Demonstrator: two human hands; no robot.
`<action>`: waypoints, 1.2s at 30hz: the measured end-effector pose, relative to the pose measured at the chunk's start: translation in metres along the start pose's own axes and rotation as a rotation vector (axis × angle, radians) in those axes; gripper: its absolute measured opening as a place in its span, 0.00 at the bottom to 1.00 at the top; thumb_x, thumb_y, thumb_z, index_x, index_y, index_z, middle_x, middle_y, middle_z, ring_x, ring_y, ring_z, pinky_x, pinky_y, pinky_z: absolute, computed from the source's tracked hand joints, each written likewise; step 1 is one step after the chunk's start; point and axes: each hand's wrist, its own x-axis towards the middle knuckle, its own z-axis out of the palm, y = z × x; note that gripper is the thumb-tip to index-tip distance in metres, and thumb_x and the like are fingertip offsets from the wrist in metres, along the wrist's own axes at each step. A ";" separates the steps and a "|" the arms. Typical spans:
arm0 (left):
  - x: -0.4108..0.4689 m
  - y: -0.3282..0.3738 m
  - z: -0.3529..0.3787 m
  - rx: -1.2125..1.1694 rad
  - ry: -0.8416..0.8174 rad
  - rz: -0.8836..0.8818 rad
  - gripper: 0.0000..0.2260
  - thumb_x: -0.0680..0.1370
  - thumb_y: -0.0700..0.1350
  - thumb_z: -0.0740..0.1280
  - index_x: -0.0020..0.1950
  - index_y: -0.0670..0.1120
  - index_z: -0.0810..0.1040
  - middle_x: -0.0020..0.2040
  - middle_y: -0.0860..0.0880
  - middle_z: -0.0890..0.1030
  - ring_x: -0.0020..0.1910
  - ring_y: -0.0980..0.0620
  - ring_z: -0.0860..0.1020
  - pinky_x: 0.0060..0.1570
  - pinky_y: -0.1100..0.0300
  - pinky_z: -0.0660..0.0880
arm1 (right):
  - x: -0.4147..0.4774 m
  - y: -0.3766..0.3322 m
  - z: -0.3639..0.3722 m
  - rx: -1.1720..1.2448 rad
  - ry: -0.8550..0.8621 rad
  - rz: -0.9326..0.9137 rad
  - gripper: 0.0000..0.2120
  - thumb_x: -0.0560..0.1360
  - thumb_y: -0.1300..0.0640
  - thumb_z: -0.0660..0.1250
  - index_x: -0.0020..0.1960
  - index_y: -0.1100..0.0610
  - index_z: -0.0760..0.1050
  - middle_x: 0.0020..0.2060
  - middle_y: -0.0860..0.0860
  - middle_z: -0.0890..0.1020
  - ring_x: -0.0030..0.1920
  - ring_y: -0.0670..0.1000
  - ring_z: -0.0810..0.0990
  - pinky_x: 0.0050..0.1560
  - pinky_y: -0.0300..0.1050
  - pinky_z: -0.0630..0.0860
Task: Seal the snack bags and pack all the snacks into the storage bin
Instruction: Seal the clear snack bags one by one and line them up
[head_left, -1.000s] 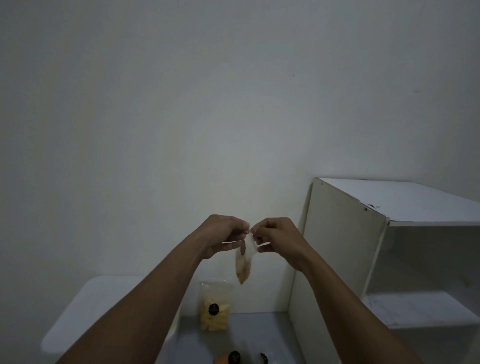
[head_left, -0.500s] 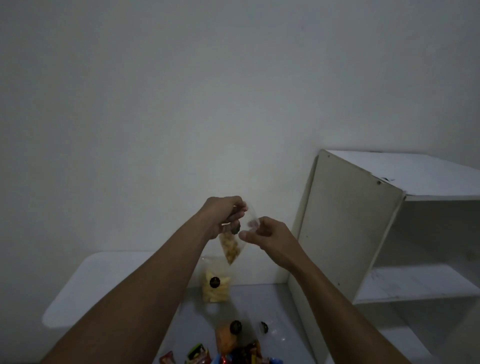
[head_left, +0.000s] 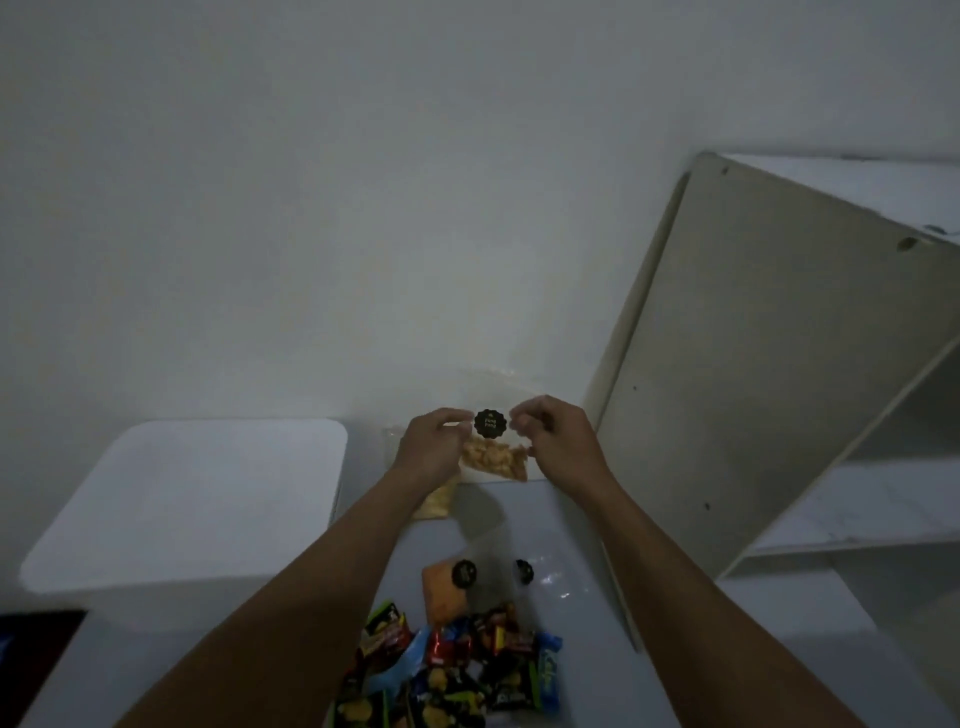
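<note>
Hands: two; left hand (head_left: 434, 441) and right hand (head_left: 553, 435) each pinch a top corner of the clear snack bag with black round label (head_left: 491, 452).
Bag: between both hands, held above the grey tabletop (head_left: 561, 525).
Other clear bags: three, at 6 and 7 o'clock.
Colourful wrapped snacks (head_left: 457, 670): one heap, uncounted.
White lidded storage bin (head_left: 187, 509): one, 9 o'clock.
White open shelf unit (head_left: 779, 364): 3 o'clock, bounding the narrow tabletop.

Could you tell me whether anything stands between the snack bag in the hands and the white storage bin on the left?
Nothing visible does. The clear snack bag is held by the left hand and right hand; the white storage bin lies leftward across bare table.
</note>
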 end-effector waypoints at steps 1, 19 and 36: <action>0.008 -0.010 0.007 -0.006 0.013 -0.020 0.06 0.77 0.45 0.67 0.48 0.54 0.84 0.53 0.47 0.84 0.50 0.46 0.82 0.53 0.43 0.80 | 0.007 0.012 0.003 0.012 0.003 0.015 0.08 0.78 0.62 0.64 0.47 0.51 0.80 0.43 0.48 0.84 0.47 0.49 0.83 0.52 0.56 0.81; 0.123 -0.152 0.120 0.151 0.169 -0.236 0.10 0.81 0.43 0.65 0.58 0.44 0.83 0.58 0.45 0.83 0.58 0.47 0.79 0.58 0.58 0.74 | 0.081 0.186 0.068 -0.125 0.013 0.349 0.10 0.81 0.62 0.58 0.58 0.59 0.77 0.45 0.50 0.78 0.46 0.48 0.77 0.35 0.26 0.68; 0.077 -0.163 0.074 0.446 -0.141 -0.130 0.16 0.76 0.35 0.61 0.59 0.45 0.83 0.61 0.45 0.81 0.59 0.48 0.79 0.57 0.57 0.76 | 0.009 0.158 0.068 -0.226 -0.254 0.425 0.24 0.75 0.41 0.66 0.66 0.53 0.71 0.58 0.51 0.79 0.52 0.51 0.79 0.48 0.43 0.75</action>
